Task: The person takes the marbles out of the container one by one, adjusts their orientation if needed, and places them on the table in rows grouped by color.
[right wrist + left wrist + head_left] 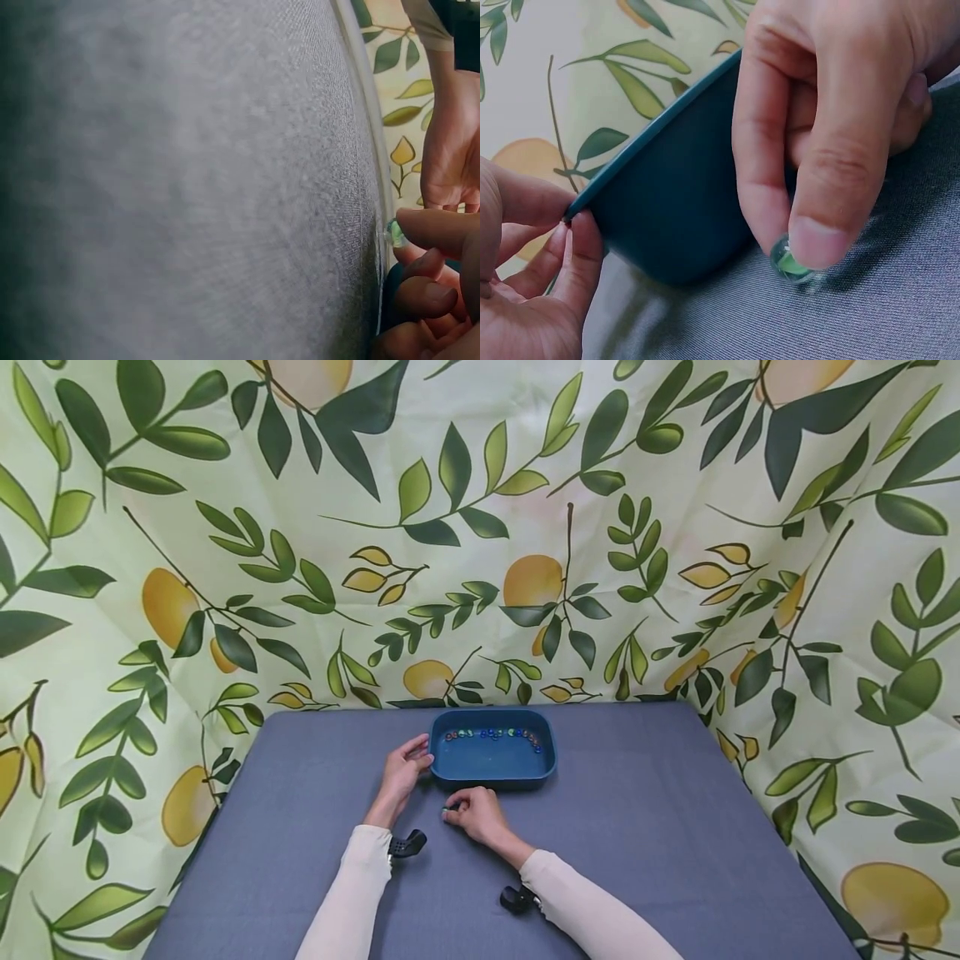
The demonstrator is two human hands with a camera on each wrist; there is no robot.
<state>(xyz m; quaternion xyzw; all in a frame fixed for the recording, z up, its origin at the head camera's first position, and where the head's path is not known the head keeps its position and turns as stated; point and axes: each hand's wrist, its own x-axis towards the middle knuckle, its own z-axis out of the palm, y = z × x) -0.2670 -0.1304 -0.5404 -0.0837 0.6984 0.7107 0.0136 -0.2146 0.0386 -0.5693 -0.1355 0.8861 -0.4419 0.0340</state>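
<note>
A dark blue rectangular tub point(491, 764) sits at the far part of the table, with several coloured glass marbles point(491, 733) lined along its far inner side. My left hand point(401, 778) is at the tub's left edge; in the left wrist view its thumb and fingers pinch the rim point(641, 142). Just in front of the tub, my right hand point(480, 816) pinches a clear glass marble with green inside point(789, 262) between thumb and forefinger, low over the cloth. The right wrist view also shows that marble point(395, 233) at the fingertips.
A grey-blue cloth point(637, 843) covers the table. Behind and at both sides hangs a curtain point(465, 560) printed with leaves and orange fruit. Black wrist cameras, one on the left wrist point(408, 843) and one on the right wrist point(515, 900), stick out over the cloth.
</note>
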